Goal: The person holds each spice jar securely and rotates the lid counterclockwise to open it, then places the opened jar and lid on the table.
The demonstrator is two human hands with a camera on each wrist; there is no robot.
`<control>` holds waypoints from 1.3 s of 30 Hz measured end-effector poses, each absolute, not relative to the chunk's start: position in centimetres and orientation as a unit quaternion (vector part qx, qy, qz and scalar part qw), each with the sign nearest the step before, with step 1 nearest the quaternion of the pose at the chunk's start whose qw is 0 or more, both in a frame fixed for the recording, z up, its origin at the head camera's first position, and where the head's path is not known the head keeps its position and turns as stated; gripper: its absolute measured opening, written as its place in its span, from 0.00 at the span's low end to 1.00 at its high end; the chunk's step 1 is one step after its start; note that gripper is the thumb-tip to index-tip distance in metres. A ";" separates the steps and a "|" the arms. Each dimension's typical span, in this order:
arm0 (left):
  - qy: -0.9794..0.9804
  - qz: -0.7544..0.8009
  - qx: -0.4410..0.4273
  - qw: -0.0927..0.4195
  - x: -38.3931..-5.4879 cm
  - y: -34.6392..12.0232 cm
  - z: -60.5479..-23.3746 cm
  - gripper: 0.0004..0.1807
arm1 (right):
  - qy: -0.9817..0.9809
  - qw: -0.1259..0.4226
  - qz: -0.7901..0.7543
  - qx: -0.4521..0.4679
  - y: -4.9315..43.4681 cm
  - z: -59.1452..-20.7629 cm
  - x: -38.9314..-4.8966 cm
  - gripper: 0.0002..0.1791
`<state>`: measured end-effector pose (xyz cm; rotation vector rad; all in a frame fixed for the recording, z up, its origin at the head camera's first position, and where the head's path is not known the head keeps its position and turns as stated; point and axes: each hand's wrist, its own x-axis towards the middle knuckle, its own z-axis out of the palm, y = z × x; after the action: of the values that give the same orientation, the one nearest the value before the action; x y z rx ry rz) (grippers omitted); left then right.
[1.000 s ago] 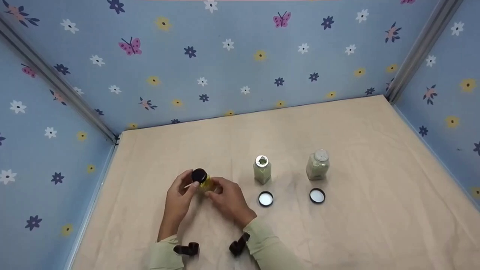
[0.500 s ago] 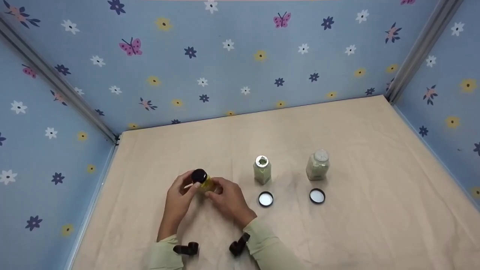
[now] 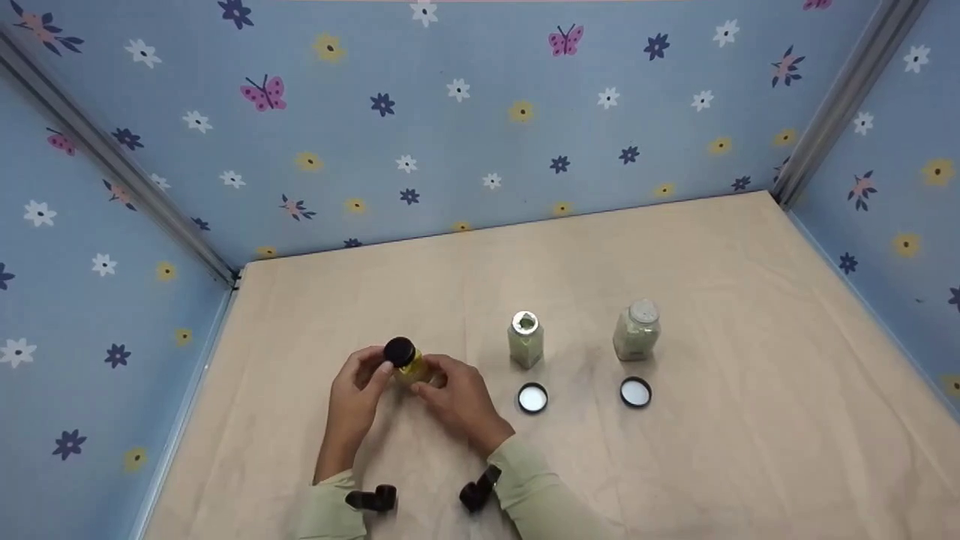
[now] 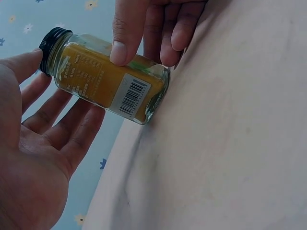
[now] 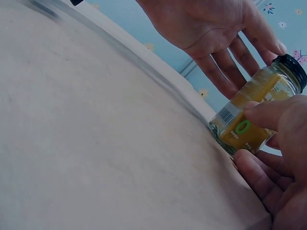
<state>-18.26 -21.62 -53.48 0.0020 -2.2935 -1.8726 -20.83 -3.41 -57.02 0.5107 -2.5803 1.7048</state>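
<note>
A glass spice jar (image 4: pixel 96 72) of yellow-brown powder stands tilted in the wrist views, its base at the cloth, with a black screw lid (image 3: pixel 399 351) on top. My right hand (image 3: pixel 459 397) grips the jar's body, thumb on one side and fingers on the other. At the lid is my left hand (image 3: pixel 356 394); its thumb touches the rim, and the other fingers lie loosely bent around the far side, partly hidden. A barcode label (image 4: pixel 130 96) shows low on the jar in the left wrist view.
To the right stand two uncapped jars of green contents: one with a torn silver seal (image 3: pixel 526 323), the other with a whitish top (image 3: pixel 643 311). Before them lie two upturned black lids, a left lid (image 3: pixel 532 398) and a right lid (image 3: pixel 635 392). A patterned blue wall (image 3: pixel 480 120) borders the cloth-covered table (image 3: pixel 712 465).
My left fingers and thumb have shifted slightly left around the lid, loosening a little. My right hand and the jar have stayed in place.
</note>
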 end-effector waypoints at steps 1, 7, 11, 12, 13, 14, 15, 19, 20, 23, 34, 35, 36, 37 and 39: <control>-0.773 -0.628 0.003 0.088 -18.2 -21.5 -53.3 0.17 | -0.822 0.003 0.545 0.163 -3.4 -57.0 -20.8 0.22; -0.794 -0.603 -0.006 0.077 -17.4 -20.7 -50.9 0.25 | -0.823 0.013 0.543 0.166 -3.3 -57.0 -20.9 0.23; -0.798 -0.599 -0.017 0.065 -17.3 -20.6 -50.4 0.28 | -0.825 0.021 0.539 0.169 -3.2 -57.1 -20.9 0.23; -0.799 -0.598 -0.020 0.065 -17.2 -20.6 -50.4 0.28 | -0.825 0.020 0.538 0.169 -3.2 -57.1 -21.0 0.23; -0.802 -0.594 -0.022 0.065 -17.2 -20.6 -50.4 0.27 | -0.825 0.019 0.539 0.169 -3.2 -57.1 -21.0 0.22; -0.805 -0.590 -0.022 0.065 -17.2 -20.6 -50.2 0.27 | -0.825 0.018 0.540 0.169 -3.3 -57.1 -21.0 0.22; -0.809 -0.583 -0.021 0.064 -17.2 -20.6 -50.1 0.26 | -0.825 0.017 0.539 0.170 -3.3 -57.0 -21.0 0.22; -0.831 -0.552 -0.022 0.063 -17.1 -20.4 -49.5 0.26 | -0.822 0.011 0.543 0.170 -3.3 -56.9 -20.9 0.22; -0.833 -0.549 -0.022 0.061 -17.1 -20.4 -49.5 0.26 | -0.823 0.009 0.543 0.169 -3.3 -56.9 -20.9 0.22; -0.826 -0.560 -0.025 0.064 -17.6 -20.8 -50.6 0.26 | -0.821 0.007 0.545 0.170 -3.4 -56.9 -20.9 0.22; -0.811 -0.576 -0.029 0.096 -18.5 -21.6 -53.3 0.26 | -0.816 0.021 0.550 0.179 -3.3 -56.9 -20.8 0.22; -0.812 -0.575 -0.030 0.099 -18.5 -21.6 -53.3 0.26 | -0.816 0.020 0.550 0.178 -3.3 -56.9 -20.7 0.22; -0.812 -0.574 -0.031 0.102 -18.5 -21.5 -53.3 0.26 | -0.816 0.019 0.551 0.177 -3.2 -56.9 -20.7 0.22; -0.811 -0.575 -0.033 0.102 -18.6 -21.5 -53.2 0.27 | -0.815 0.019 0.551 0.177 -3.2 -56.9 -20.7 0.22; -0.813 -0.573 -0.030 0.099 -18.6 -21.5 -53.1 0.28 | -0.815 0.018 0.552 0.176 -3.2 -56.8 -20.7 0.22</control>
<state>-18.57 -21.53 -53.14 -0.0900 -2.4045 -1.6967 -20.70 -3.21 -56.83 0.5476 -2.5310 1.7143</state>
